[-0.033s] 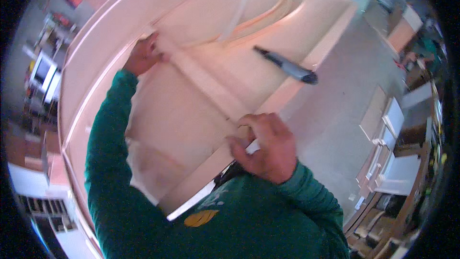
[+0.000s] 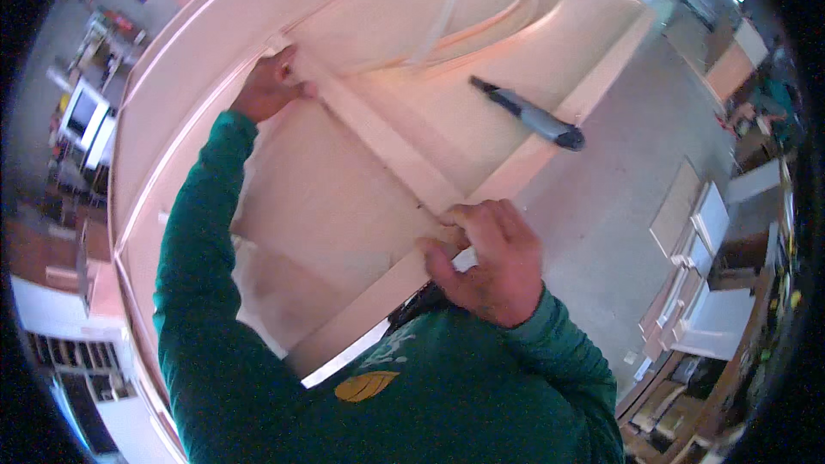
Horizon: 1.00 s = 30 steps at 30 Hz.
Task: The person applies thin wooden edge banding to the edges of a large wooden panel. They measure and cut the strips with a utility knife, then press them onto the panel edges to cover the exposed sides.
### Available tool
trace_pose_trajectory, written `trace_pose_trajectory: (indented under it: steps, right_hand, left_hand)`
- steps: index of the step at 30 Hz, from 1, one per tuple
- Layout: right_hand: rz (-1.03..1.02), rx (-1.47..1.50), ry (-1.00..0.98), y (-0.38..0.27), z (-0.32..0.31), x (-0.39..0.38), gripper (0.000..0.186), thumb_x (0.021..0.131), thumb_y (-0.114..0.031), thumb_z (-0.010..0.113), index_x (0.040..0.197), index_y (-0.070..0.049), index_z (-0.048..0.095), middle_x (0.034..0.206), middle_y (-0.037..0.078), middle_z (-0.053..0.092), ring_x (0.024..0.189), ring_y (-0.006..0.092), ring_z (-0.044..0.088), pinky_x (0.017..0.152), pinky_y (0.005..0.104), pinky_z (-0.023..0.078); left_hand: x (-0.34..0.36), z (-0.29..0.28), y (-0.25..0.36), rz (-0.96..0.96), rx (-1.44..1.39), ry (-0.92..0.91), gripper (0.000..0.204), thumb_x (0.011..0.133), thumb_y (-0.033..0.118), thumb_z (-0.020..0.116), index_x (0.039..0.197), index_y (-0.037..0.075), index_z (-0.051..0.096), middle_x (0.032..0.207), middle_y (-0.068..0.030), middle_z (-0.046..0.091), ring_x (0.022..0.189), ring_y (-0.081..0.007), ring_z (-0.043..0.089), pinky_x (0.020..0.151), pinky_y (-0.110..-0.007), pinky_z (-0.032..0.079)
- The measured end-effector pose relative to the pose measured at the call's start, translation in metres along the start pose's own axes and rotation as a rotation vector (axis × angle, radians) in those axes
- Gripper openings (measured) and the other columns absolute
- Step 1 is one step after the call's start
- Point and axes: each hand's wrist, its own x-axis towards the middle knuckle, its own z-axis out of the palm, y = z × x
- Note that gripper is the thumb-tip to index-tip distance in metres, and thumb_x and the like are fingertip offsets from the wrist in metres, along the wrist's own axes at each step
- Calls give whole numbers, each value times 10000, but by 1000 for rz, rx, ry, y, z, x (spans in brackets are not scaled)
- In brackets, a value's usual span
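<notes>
A pale wooden strip (image 2: 378, 133) runs across a large curved wooden frame (image 2: 593, 77), from its left wall to its right-hand edge. My left hand (image 2: 268, 88) is closed around the strip's far end, close to the curved wall. At the near end my right hand (image 2: 494, 262) is bent in a pinch, thumb and fingers on the corner where the strip meets the frame's edge rail (image 2: 365, 309). A grey and black tool with a long handle, probably a utility knife (image 2: 533, 118), lies across the right edge of the frame, apart from both hands.
A thin curved band (image 2: 528, 9) stands inside the far part of the frame. Boards (image 2: 709, 223) and offcuts are stacked on the right beyond a grey floor (image 2: 619, 163). A shelf unit (image 2: 86, 357) and cluttered items are on the left.
The whole picture has shifted slightly right. Both hands keep their places at the two ends of the strip, and the grey and black tool lies where it was.
</notes>
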Motion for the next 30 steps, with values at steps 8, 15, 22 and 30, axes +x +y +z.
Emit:
trace_pose_trajectory:
  steps: [8,15,22,30]
  right_hand:
    - [0,-67,34,8,-2,5,227,788,-49,851,899,-110,662,771,63,649,706,312,619,626,440,508]
    - [41,-131,89,14,8,8,234,784,-41,846,859,-118,639,732,57,623,661,289,610,593,425,488]
    - [171,-79,66,18,3,3,212,826,-49,856,823,-78,646,728,83,602,566,193,599,513,316,467]
    - [209,-4,46,22,0,3,204,917,-65,810,831,-61,626,749,62,601,597,119,564,528,275,449]
  left_hand:
    - [15,-5,-21,6,-22,-37,1184,792,714,863,1631,-15,454,1403,-300,640,1320,-409,640,1144,-460,495]
    - [26,-2,-15,49,45,-19,1174,794,719,857,1610,-35,476,1378,-291,685,1271,-389,683,1140,-454,502]
    - [15,1,-16,205,120,175,817,888,579,826,1392,-38,645,1109,-242,780,1011,-372,749,941,-477,577]
    - [7,-14,4,238,-52,69,950,810,728,819,1322,-54,650,1161,-307,750,1134,-437,731,999,-477,571]
